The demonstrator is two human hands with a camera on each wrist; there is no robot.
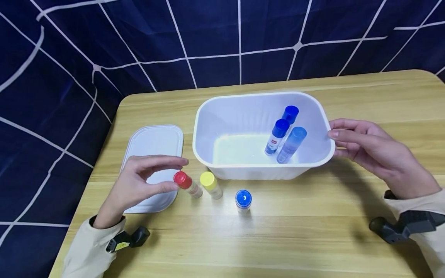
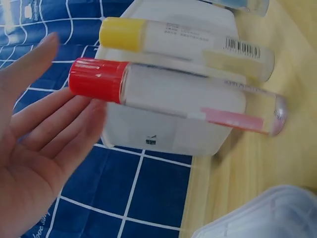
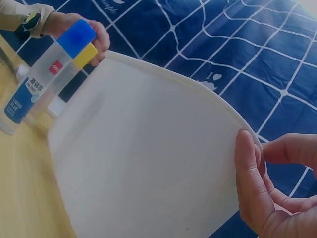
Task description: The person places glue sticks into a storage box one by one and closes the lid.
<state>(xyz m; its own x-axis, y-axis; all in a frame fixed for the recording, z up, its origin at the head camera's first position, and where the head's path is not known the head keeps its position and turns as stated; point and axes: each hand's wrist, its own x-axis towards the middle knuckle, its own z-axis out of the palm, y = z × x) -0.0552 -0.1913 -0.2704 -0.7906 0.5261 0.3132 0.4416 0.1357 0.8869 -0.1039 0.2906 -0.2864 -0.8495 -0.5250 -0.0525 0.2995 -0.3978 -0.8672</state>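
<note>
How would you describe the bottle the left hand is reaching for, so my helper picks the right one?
Find the white plastic tub on the wooden table. Three small clear bottles stand before its near wall. The leftmost, at the left hand fingertips beside the white lid, is the red-capped bottle; its neighbours have yellow and blue caps.

Yellow-capped bottle [image 1: 211, 185] beside red-capped bottle [image 1: 187, 184]
</note>
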